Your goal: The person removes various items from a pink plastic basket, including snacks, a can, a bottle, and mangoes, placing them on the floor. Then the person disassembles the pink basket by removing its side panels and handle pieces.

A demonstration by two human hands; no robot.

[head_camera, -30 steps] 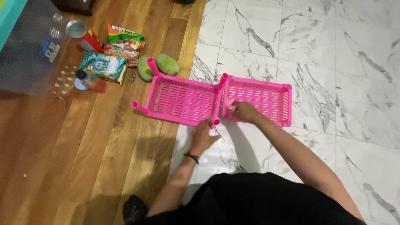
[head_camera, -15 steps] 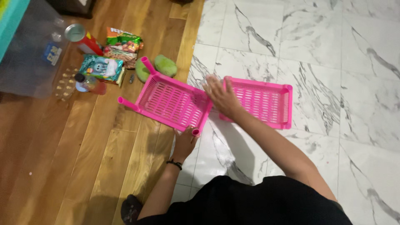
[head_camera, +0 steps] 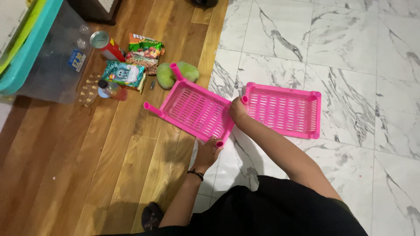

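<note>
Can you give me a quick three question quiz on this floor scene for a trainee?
1. True or false: both hands touch the same pink slotted tray.
2. Which floor lies under the other pink tray: A wood, B marble tile, C carpet?
3. What two green things lie just beyond the held tray?

Key:
1. True: left hand at the near corner, right hand at the right edge of the held tray.
2. B: the other tray lies on marble tile.
3. Two green mangoes, by their look.
</note>
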